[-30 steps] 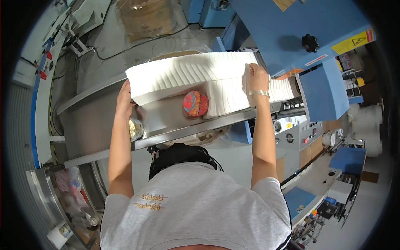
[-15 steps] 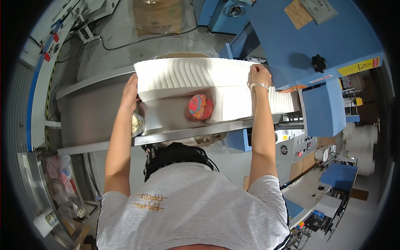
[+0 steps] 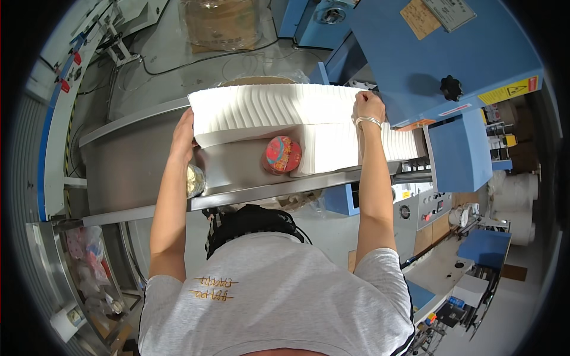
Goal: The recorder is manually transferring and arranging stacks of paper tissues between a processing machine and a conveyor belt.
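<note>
A long row of white paper sheets (image 3: pixel 255 108), packed face to face, stretches across the metal trough (image 3: pixel 130 160). My left hand (image 3: pixel 183 136) presses against its left end, with the fingers partly hidden behind it. At the right end my right hand (image 3: pixel 370 107) has its fingers curled over the far upper edge of the sheets. A second, shorter white stack (image 3: pixel 332 145) lies on the near side, under my right wrist. Beside that stack's left end stands a round tub with a red patterned lid (image 3: pixel 282 154). A clear jar with gold-coloured contents (image 3: pixel 195 180) is next to my left wrist.
A blue machine housing (image 3: pixel 451 53) with a black knob rises just right of my right hand. The trough's metal front rim (image 3: pixel 255 191) runs between my body and the stacks. Beyond the trough, a plastic-wrapped carton (image 3: pixel 219 26) and a cable (image 3: pixel 202 61) lie on the floor.
The view has shifted slightly. Both hands keep their places at the ends of the white row, and the tub and the jar stay where they were.
</note>
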Demonstrator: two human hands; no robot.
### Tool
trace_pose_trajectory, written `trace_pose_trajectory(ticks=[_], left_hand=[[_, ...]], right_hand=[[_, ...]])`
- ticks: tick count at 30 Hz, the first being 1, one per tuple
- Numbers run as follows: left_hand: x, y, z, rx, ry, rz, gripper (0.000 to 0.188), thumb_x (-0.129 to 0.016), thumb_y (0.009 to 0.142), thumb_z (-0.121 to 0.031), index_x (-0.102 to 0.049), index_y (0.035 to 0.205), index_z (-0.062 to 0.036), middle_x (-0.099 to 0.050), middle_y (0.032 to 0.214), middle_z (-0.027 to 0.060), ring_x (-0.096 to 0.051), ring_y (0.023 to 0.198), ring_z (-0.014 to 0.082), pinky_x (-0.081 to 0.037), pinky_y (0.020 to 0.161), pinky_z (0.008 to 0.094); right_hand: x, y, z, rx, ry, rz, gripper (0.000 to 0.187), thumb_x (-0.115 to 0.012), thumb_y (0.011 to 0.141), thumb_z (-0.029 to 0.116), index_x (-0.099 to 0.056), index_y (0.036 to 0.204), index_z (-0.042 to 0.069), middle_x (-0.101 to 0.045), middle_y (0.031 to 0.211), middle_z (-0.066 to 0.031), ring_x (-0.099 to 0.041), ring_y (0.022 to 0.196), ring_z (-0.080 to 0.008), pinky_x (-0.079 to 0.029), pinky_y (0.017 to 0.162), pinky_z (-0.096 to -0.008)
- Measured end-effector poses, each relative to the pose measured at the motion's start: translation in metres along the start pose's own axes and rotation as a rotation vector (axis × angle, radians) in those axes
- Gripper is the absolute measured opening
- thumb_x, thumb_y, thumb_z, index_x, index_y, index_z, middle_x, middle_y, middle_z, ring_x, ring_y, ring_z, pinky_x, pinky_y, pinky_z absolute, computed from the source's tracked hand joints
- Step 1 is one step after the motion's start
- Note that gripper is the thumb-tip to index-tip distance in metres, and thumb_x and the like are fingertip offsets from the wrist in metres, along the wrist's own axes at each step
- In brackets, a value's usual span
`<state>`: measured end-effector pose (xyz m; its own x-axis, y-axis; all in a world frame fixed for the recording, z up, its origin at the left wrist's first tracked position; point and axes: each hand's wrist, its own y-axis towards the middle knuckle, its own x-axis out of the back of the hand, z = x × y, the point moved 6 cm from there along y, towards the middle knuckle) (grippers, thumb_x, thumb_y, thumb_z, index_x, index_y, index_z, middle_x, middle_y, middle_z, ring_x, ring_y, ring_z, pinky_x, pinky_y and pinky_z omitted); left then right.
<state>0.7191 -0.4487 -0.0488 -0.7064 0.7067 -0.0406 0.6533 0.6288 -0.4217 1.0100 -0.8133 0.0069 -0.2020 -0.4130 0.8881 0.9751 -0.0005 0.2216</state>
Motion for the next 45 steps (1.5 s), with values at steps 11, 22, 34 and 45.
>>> trace_pose_trajectory(ticks=[11,22,34,45], left_hand=[[-0.001,0.000,-0.001,-0.016,-0.038,-0.018,0.046,-0.044,0.096,-0.033,-0.047,0.135,-0.0083,-0.059,0.117,0.0041,-0.057,0.095,0.0106,-0.045,0.066,0.0238],[0.002,0.015,0.006,-0.102,-0.018,0.069,0.048,-0.042,0.098,-0.030,-0.038,0.137,-0.0014,-0.051,0.130,0.0114,-0.048,0.117,0.0185,-0.040,0.094,0.0299],[-0.006,0.037,0.010,0.041,0.110,0.226,0.099,-0.062,0.078,-0.061,-0.019,0.143,-0.0003,-0.037,0.141,0.0161,-0.039,0.128,0.0280,-0.034,0.102,0.0435],[0.028,0.032,-0.007,-0.015,0.152,0.261,0.096,-0.073,0.076,-0.043,-0.019,0.140,0.0035,-0.038,0.139,0.0190,-0.036,0.130,0.0281,-0.031,0.106,0.0386]], right_hand=[[0.000,0.002,0.008,0.153,-0.033,0.000,0.015,-0.066,0.081,0.025,-0.072,0.091,0.015,-0.066,0.097,-0.0083,-0.063,0.090,-0.0290,-0.049,0.081,-0.0379],[0.000,-0.005,0.023,0.192,-0.216,0.123,0.028,-0.053,0.088,0.030,-0.072,0.095,0.011,-0.056,0.123,-0.0055,-0.054,0.112,-0.0261,-0.046,0.093,-0.0389],[-0.020,-0.016,0.037,0.362,-0.429,0.402,0.085,-0.035,0.083,0.074,-0.070,0.101,-0.002,-0.025,0.152,-0.0111,-0.007,0.142,-0.0367,-0.009,0.112,-0.0493],[-0.046,-0.046,0.086,0.407,-0.351,0.314,0.077,-0.036,0.085,0.069,-0.073,0.095,0.002,-0.029,0.150,-0.0139,-0.010,0.141,-0.0392,-0.014,0.111,-0.0491]])
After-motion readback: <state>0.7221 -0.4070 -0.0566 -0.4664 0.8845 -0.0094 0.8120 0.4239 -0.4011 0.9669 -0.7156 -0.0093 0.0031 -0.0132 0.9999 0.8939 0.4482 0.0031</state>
